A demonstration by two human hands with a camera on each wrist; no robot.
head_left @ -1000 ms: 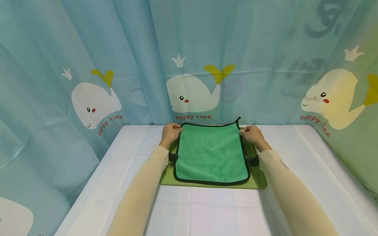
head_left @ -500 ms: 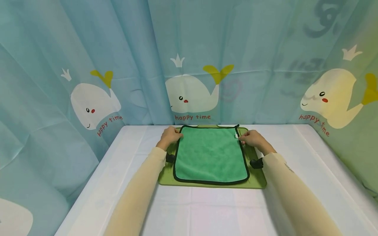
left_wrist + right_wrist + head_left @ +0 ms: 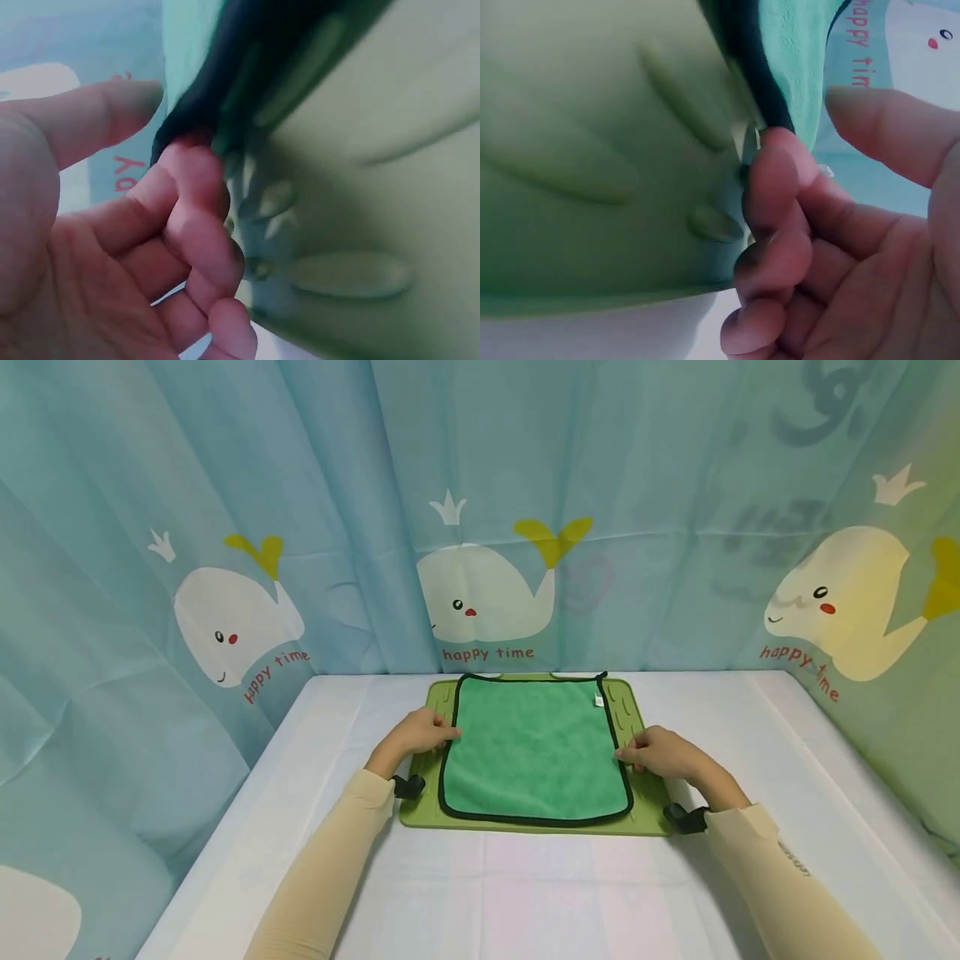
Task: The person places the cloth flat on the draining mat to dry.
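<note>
A square green cloth (image 3: pixel 534 752) with a black edge lies spread flat on a green tray (image 3: pixel 423 810). A small white tag (image 3: pixel 598 701) shows near its upper right corner. At the cloth's left edge is my left hand (image 3: pixel 418 732); in the left wrist view its index finger (image 3: pixel 191 161) touches the black edge, with the thumb apart from it. My right hand (image 3: pixel 663 753) is at the right edge. There the index finger (image 3: pixel 776 169) meets the edge, and the thumb stands away. The undersides of the fingertips at the cloth are partly hidden.
The tray rests on a white-covered table (image 3: pixel 487 893) near its back edge, with raised oval bumps on its surface. Behind and beside the table hangs a blue-green curtain (image 3: pixel 480 468) printed with whales. Black straps (image 3: pixel 686 818) sit at both wrists.
Both hands have moved from the cloth's upper corners down along its sides, toward me. The cloth's raised far edge has come down onto the tray, and the tray's far corners now show.
</note>
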